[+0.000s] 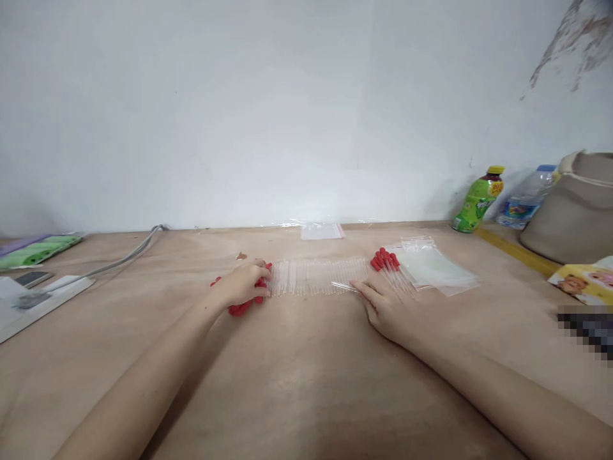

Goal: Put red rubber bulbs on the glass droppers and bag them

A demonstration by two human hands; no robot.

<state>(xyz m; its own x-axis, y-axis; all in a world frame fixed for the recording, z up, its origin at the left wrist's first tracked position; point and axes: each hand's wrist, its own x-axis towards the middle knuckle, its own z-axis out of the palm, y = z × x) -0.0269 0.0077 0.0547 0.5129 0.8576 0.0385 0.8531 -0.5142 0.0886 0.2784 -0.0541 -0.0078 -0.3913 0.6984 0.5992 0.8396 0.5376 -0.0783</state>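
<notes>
Left hand (246, 284) comes first from where I stand, its fingers curled down over a heap of red caps (242, 308) on the tabletop (306, 377); whether it grips one, I cannot tell. Beside it, a row of thin transparent tubes (292, 278) lies nearer the far edge than the near one. Behind the row, at that far edge, is a small zip bag (320, 231). At the row's right end, the right hand (385, 312) seems to pinch one slim tube (342, 285), slanted across its neighbours. A sideways brush could roll the loose tubes out of line; too firm a squeeze might crack one, if they are glass. Just past that hand, red-capped tubes (384, 259) fan out against transparent zip bags (428, 265). Farther right along the far edge, a green drink bottle (479, 199) bears a yellow patch and lettering too small to read; the blue-capped water bottle (520, 207) has an equally illegible label. Nearer, a yellow packet (582, 284) shows a cartoon bear.
</notes>
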